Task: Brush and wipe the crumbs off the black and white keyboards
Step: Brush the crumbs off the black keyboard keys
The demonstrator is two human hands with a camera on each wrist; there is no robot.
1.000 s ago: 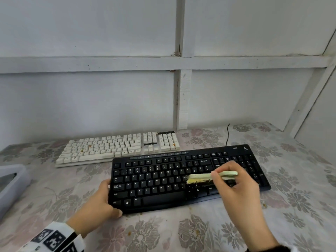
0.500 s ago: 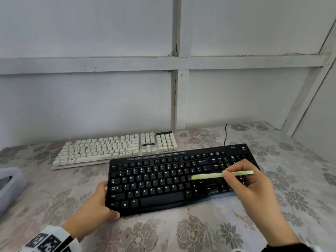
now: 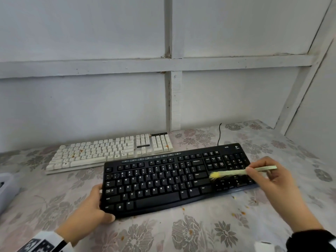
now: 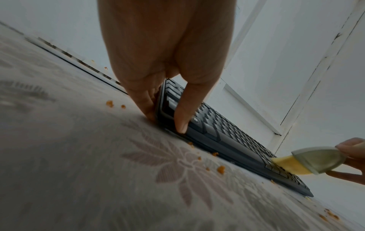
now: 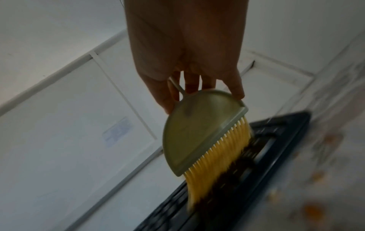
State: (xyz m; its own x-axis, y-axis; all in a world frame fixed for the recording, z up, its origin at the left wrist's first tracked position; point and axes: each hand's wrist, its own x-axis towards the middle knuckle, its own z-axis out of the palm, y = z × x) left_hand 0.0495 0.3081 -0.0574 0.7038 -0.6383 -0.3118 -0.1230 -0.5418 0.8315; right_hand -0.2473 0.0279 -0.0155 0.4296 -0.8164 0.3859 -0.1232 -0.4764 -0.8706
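A black keyboard [image 3: 163, 180] lies slanted on the flowered tablecloth [image 3: 200, 231]. My left hand [image 3: 91, 210] grips its near left corner, thumb on the front rim, fingers along the left end [image 4: 150, 100]. My right hand [image 3: 269, 180] holds a pale green brush [image 3: 241, 172] with yellow bristles [image 5: 215, 170]. The bristles touch the keys around the arrow cluster at the keyboard's right end. Behind it lies a white keyboard [image 3: 109, 153] with orange crumbs among its keys. Orange crumbs [image 3: 241, 212] also dot the cloth in front of the black keyboard [image 4: 237, 139].
A grey plastic container [image 3: 7, 186] sits at the left edge of the table. A white panelled wall [image 3: 163, 97] rises right behind the keyboards. The black keyboard's cable [image 3: 219, 133] runs back toward the wall. A white object [image 3: 263, 247] shows at the bottom right.
My right hand has swept the brush to the right across the black keyboard, from its middle to the arrow keys. The left hand keeps its hold on the corner.
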